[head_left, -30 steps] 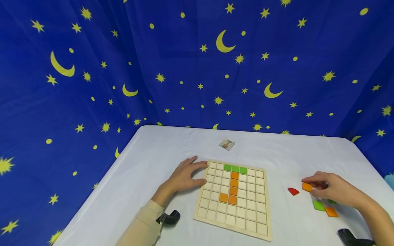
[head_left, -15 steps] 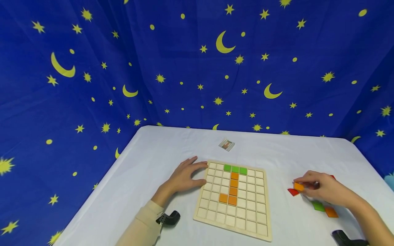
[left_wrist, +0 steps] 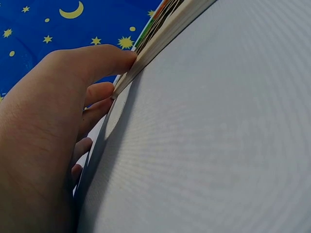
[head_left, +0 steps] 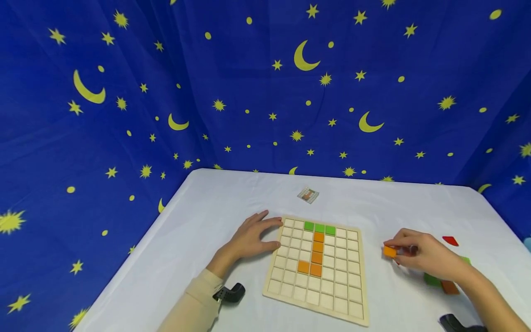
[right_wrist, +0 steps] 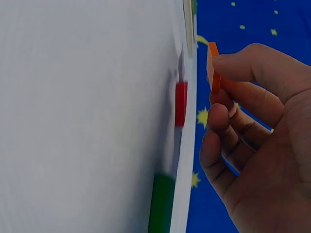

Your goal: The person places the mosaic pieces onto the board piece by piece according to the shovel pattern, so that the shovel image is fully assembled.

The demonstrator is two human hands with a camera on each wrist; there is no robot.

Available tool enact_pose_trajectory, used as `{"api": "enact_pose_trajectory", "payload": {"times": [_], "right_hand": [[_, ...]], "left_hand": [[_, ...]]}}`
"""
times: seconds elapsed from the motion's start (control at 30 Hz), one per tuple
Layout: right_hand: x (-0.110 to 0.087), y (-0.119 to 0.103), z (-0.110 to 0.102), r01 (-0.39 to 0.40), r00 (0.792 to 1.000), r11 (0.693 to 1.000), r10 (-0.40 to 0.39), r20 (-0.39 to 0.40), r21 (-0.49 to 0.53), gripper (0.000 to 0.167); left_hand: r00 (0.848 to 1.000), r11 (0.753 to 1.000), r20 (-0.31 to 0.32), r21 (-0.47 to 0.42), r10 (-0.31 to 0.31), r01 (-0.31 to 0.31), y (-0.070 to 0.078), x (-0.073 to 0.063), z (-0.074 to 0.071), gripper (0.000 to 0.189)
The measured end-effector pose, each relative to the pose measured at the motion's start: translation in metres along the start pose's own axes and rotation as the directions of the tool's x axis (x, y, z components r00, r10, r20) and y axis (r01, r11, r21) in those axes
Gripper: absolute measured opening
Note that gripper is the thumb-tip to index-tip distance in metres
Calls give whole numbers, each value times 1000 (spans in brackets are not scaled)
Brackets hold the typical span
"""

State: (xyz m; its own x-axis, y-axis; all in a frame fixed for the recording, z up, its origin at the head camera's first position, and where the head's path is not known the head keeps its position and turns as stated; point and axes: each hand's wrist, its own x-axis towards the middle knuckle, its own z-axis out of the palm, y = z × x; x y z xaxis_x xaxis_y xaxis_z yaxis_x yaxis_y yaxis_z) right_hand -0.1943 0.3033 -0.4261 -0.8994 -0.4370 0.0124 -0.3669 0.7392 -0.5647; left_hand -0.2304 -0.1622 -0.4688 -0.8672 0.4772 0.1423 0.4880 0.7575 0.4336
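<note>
I see the left hand, fingers spread, likely bracing the grid board at its left edge; the right hand pinches an orange tile above the table.

One board, seven-by-seven grid. Five orange tiles and three green tiles on it. One held orange tile. Loose on right: one orange piece; red pieces and green pieces partly hidden, exact count unclear. One card. Two hands, two black wrist devices.
</note>
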Motion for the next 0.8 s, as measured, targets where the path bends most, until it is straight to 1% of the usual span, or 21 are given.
{"api": "enact_pose_trajectory", "payload": {"times": [0.2, 0.37, 0.6, 0.7, 0.8], "right_hand": [[2, -10, 6, 14, 1000, 1000, -14, 10, 22, 32], [3, -17, 11, 53, 999, 997, -53, -1, 50, 32], [11, -27, 18, 97, 995, 990, -99, 13, 107, 30], [14, -31, 21, 114, 993, 988, -116, 11, 108, 31], [17, -36, 25, 149, 989, 982, -150, 3, 114, 32]], "left_hand": [[1000, 1000, 12, 1, -6, 6, 1, 1, 1, 61], [1000, 1000, 16, 5, -12, 12, 1, 2, 2, 61], [1000, 1000, 8, 7, -2, 1, 1, 2, 1, 61], [1000, 1000, 1, 4, 7, -7, 1, 2, 0, 62], [1000, 1000, -3, -2, 7, -7, 1, 1, -1, 61]]}}
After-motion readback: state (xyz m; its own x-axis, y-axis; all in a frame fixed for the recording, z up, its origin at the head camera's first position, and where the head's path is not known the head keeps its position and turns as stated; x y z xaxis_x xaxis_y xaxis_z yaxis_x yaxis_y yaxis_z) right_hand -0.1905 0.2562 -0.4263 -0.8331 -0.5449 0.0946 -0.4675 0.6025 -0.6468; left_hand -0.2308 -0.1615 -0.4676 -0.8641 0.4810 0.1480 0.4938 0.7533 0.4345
